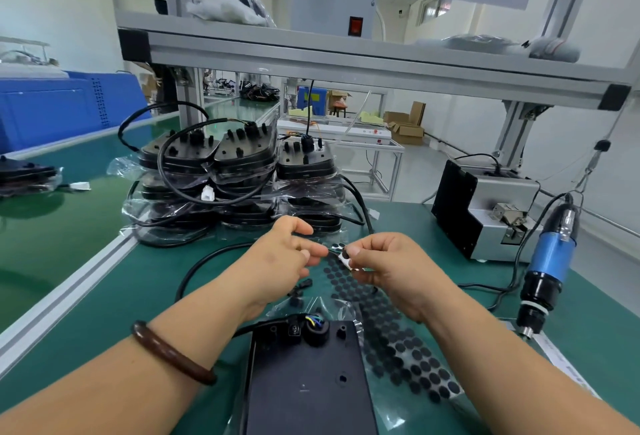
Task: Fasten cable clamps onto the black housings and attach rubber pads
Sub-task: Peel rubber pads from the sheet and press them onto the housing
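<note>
A black housing lies flat on the green mat right in front of me, with a cable gland and coloured wires at its far end. A clear sheet of round black rubber pads stretches from under my hands to the right of the housing. My right hand pinches the raised far end of that sheet. My left hand reaches in with thumb and fingers closing on a pad at the same spot. Small black cable clamps lie on the mat below my left hand.
Stacks of bagged black housings with looping cables fill the mat ahead. A blue electric screwdriver hangs at the right beside a grey screw feeder. A conveyor belt runs along the left. An aluminium shelf frame spans overhead.
</note>
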`<state>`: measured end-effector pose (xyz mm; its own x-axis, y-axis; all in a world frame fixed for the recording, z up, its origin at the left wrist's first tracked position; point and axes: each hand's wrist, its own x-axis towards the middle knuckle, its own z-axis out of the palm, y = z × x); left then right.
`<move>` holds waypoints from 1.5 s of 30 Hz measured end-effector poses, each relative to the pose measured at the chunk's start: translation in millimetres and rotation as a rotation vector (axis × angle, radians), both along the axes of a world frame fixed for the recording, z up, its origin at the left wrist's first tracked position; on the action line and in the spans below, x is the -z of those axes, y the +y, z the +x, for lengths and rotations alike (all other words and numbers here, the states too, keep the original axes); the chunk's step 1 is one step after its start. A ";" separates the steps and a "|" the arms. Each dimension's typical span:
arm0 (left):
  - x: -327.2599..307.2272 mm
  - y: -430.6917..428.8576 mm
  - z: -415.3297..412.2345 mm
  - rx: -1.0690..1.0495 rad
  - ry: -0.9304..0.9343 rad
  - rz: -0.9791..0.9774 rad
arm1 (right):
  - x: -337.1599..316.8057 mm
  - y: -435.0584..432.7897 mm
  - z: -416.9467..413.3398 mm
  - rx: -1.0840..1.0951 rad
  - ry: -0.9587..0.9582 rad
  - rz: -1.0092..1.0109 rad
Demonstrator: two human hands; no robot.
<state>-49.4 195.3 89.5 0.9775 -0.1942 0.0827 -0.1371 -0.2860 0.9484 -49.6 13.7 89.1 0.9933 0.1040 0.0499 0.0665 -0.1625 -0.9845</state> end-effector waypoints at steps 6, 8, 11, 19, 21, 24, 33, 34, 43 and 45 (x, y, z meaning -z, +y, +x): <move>-6.3 5.4 -17.5 -0.026 -0.083 0.096 | -12.2 3.9 -19.6 -0.107 0.060 -0.088; -6.7 7.8 -24.0 -0.027 -0.112 0.131 | -13.1 3.9 -27.3 -0.107 0.080 -0.082; -6.3 10.6 -33.5 -0.023 -0.157 0.169 | -12.2 2.8 -41.7 -0.118 0.105 -0.075; -0.3 15.3 -73.2 -0.054 -0.365 0.291 | 1.6 0.5 -83.7 -0.116 0.143 -0.197; 4.0 16.3 -87.8 -0.059 -0.414 0.313 | 4.2 0.9 -90.6 -0.117 0.150 -0.211; 12.0 17.1 -110.6 -0.032 -0.450 0.328 | 6.3 3.1 -96.1 -0.129 0.141 -0.179; 27.4 9.2 -137.4 -0.061 -0.499 0.373 | 6.3 7.4 -101.9 -0.138 0.092 -0.222; 27.5 8.9 -137.6 -0.063 -0.501 0.378 | 6.1 7.7 -102.3 -0.143 0.087 -0.225; 28.4 7.5 -139.1 -0.075 -0.500 0.413 | 5.0 9.3 -103.1 -0.163 0.064 -0.286; 28.3 7.6 -139.7 -0.069 -0.502 0.415 | 4.5 9.8 -103.1 -0.158 0.059 -0.303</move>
<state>-189.1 202.9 61.3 0.8509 -0.2463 0.4640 -0.5026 -0.6385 0.5828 -152.7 23.5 84.6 0.9640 0.2581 -0.0638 0.0586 -0.4402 -0.8960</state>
